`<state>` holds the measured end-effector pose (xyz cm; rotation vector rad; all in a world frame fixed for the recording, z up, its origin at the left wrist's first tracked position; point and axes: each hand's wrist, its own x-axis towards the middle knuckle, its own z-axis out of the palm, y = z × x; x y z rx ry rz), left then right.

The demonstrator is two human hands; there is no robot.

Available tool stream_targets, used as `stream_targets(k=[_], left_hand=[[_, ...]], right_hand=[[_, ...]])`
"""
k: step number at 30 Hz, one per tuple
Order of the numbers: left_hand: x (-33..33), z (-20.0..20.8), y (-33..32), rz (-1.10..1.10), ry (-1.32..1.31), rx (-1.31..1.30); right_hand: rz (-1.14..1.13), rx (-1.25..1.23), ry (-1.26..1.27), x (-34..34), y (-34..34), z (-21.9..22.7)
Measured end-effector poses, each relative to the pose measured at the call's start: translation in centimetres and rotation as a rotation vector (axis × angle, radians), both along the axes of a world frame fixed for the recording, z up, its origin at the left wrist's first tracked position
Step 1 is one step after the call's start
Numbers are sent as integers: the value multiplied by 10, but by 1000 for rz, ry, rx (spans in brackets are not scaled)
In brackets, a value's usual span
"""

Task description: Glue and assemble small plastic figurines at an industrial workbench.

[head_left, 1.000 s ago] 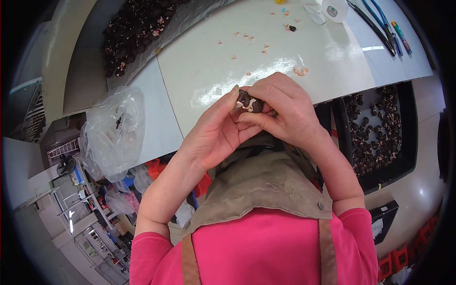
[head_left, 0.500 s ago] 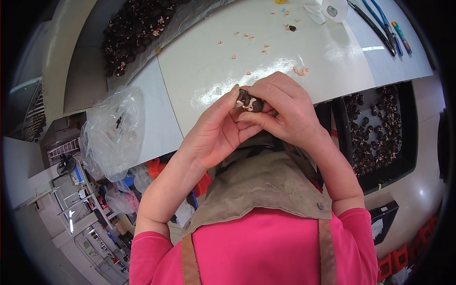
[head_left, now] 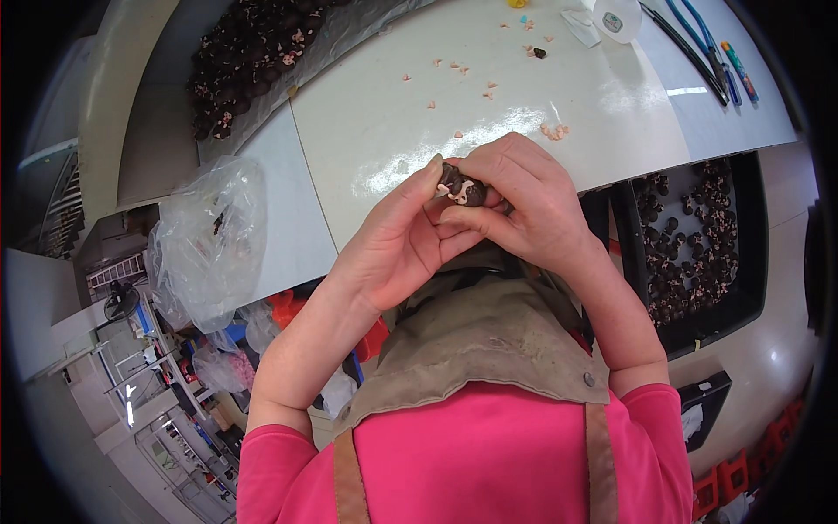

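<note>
A small dark brown figure with pale pink parts [head_left: 470, 193] is held up between my two hands, just off the table's near edge. It looks like a little moulded toy piece; its exact kind is unclear. My left hand [head_left: 403, 231] pinches its upper left side, thumb raised beside it and palm turned up. From the right, my right hand [head_left: 534, 203] closes on it with thumb below and curled fingers above. Those fingers cover part of the piece. Small peach-coloured scraps [head_left: 553, 132] lie on the white table [head_left: 367, 113] beyond my hands.
Many similar dark pieces [head_left: 253, 65] are heaped on plastic at the far left. A black crate [head_left: 752, 253] at the right holds more. A clear plastic bag [head_left: 209, 236] hangs over the left table edge. Pliers-like blue-handled tools [head_left: 709, 52] and a white round container [head_left: 616, 19] lie far right.
The small figure has turned very slightly between my fingers. Both hands keep nearly the same place and grip.
</note>
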<state>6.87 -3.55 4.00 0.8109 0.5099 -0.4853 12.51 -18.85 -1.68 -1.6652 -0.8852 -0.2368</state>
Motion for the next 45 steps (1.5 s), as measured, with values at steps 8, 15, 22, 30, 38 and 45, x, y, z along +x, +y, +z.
stream_targets(k=[8,15,22,30,38,45], left_hand=[[-1,0,-1,1,2,9],[-1,0,-3,6,-6,15],[-1,-1,-2,2,-9,0],[-1,-1,-1,-5,-18,-13],[-9,-8,-3,28,-238,129],[-13,-13,1,10,-305,235]], right_hand=[[-3,6,3,-1,0,-1],[1,2,6,-1,-1,-2],[-6,-4,7,-1,-1,-1],[-1,-10,5,0,-3,5],[-9,90,30,-3,2,-2],[87,118,176,-6,-3,-2]])
